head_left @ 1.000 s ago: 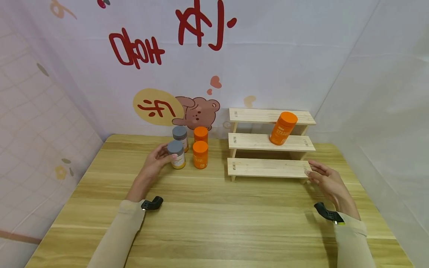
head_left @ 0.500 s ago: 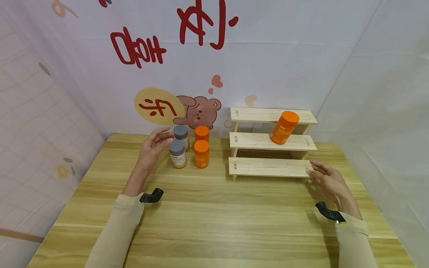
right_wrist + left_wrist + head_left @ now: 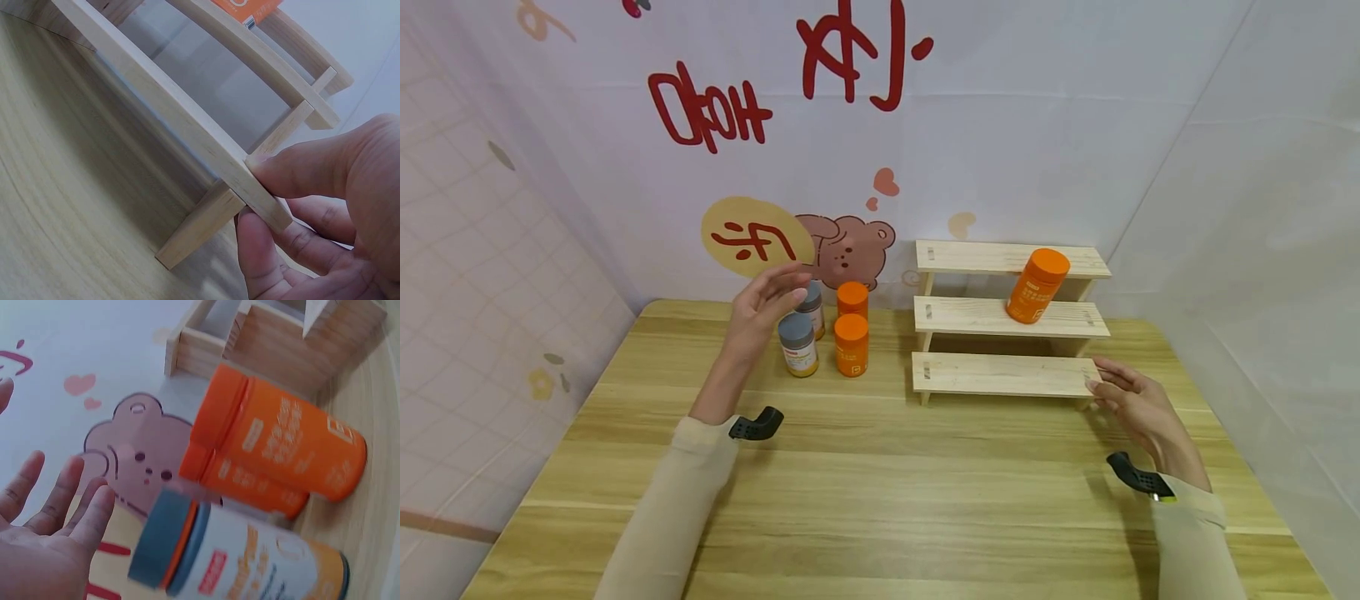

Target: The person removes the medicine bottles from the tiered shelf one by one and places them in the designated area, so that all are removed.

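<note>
My left hand [image 3: 758, 312] hovers, fingers spread and holding nothing, above and partly over the rear grey-capped jar [image 3: 812, 310]. In front of that jar stands another grey-capped jar [image 3: 797, 346] with a white and yellow label, upright on the table. To their right are a front orange jar [image 3: 852, 346] and a rear orange jar [image 3: 852, 297], largely hidden behind it. My right hand [image 3: 1138, 407] pinches the right end of the bottom board on a three-step wooden shelf [image 3: 1000, 373], thumb on top, as the right wrist view shows. One more orange jar [image 3: 1036, 287] stands on the middle step.
The wooden table [image 3: 910, 492] stretches in front of the jars and the shelf. A printed cloth backdrop [image 3: 1037, 142] rises right behind them, and side cloths [image 3: 1277, 275] close in the left and right.
My left hand has let go of the front grey-capped jar, drawn back, then moved up and right over the rear one. The right hand keeps its grip on the shelf.
</note>
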Demonstrator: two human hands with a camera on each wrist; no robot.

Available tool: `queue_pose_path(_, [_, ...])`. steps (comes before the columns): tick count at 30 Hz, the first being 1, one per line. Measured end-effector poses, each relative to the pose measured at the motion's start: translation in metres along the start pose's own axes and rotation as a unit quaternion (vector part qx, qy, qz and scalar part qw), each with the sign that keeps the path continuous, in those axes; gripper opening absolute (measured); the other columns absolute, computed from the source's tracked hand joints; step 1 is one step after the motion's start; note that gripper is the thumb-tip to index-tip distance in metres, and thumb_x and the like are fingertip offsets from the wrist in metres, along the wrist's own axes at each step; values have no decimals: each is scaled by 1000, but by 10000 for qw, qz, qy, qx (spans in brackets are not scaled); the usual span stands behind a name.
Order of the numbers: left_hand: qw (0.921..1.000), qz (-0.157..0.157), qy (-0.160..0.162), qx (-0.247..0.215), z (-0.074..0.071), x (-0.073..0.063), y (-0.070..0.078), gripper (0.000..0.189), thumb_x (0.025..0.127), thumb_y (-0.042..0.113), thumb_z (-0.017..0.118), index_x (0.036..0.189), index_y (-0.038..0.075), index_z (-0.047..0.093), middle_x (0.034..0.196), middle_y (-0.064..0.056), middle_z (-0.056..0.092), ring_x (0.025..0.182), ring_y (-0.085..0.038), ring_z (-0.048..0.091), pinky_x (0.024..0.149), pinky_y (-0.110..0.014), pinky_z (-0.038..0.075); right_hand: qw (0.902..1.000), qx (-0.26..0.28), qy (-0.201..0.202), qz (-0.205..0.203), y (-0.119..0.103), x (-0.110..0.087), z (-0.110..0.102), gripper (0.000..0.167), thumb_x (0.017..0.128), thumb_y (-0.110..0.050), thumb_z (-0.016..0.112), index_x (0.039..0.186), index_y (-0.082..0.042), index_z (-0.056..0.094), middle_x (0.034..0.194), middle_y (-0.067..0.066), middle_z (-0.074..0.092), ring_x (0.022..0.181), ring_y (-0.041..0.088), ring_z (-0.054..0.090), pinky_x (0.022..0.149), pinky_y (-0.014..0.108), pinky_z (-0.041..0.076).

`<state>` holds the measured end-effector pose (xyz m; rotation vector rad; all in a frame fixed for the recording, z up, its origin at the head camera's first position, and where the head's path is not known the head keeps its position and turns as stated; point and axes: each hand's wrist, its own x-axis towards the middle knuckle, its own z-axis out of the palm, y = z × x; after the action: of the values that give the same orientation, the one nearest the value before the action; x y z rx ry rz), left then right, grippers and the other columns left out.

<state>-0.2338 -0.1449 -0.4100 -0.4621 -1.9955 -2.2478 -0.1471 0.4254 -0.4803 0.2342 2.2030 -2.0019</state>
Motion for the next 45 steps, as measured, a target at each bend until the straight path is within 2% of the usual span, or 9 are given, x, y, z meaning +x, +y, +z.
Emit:
queue_pose_path(2, [9998,58,-144,-106,7,3,2,51,98,10,67,146,0,50,132,-10,65,128,-22,59,105,-22,49,10000,-12,3,-2,0,0,-1,77,99,-19,70,162,-6,27,128,-11,47,102,0,63,84,22,58])
queue_pose_path(8, [9988,72,-490,-39,27,10,2,53,97,11,65,147,2,50,140,-20,60,135,-35,54,109,-23,48,10000,29,-13,-41,1,1,-2,76,99,-19,69,161,-6,28,127,-10,49,102,-1,64,85,21,57])
queue_pose_path(12, [9977,72,-674,-72,39,14,0,52,96,11,65,146,4,51,142,-22,59,134,-33,56,109,-26,50,10000,39,-6,-58,2,1,-3,76,99,-19,69,161,-5,27,126,-10,51,102,-1,64,85,21,58])
queue_pose_path(17, [9959,53,-863,-248,57,17,1,54,96,11,66,147,3,49,143,-23,58,135,-38,54,109,-30,51,10000,96,3,-24,3,-1,-2,74,99,-18,69,161,-6,30,125,-12,52,102,-1,64,85,21,58])
queue_pose_path(23, [9923,88,-1171,-399,83,23,4,54,97,16,68,148,10,51,145,-24,56,131,-26,59,113,-39,49,10000,66,1,-57,4,-2,-2,74,100,-18,68,161,-6,29,126,-12,51,102,-2,64,85,20,57])
queue_pose_path(25, [9915,93,-1227,-422,91,25,3,53,97,15,68,147,13,52,144,-23,56,130,-24,60,112,-37,49,10000,45,-16,-61,4,-1,-2,74,100,-18,68,161,-6,28,127,-12,50,103,-2,64,86,19,57])
queue_pose_path(33, [9855,58,-1583,-613,119,32,-1,58,96,16,68,151,10,48,145,-26,55,133,-34,57,113,-40,48,9999,109,-19,-32,3,1,-2,74,100,-17,69,161,-6,28,127,-11,49,102,-1,64,85,20,58])
queue_pose_path(40, [9813,-129,-1858,-492,143,39,-9,57,97,19,68,151,17,49,144,-14,60,130,-25,59,112,-40,48,10000,66,-11,25,3,1,-1,76,99,-18,69,162,-7,28,129,-11,47,103,-2,64,86,20,57])
queue_pose_path(45, [9781,-302,-2042,-279,161,46,-13,60,98,21,67,154,16,46,145,-11,59,131,-22,59,110,-44,50,10000,8,19,6,3,1,-1,75,99,-19,70,161,-7,29,128,-11,48,102,-2,64,86,21,58])
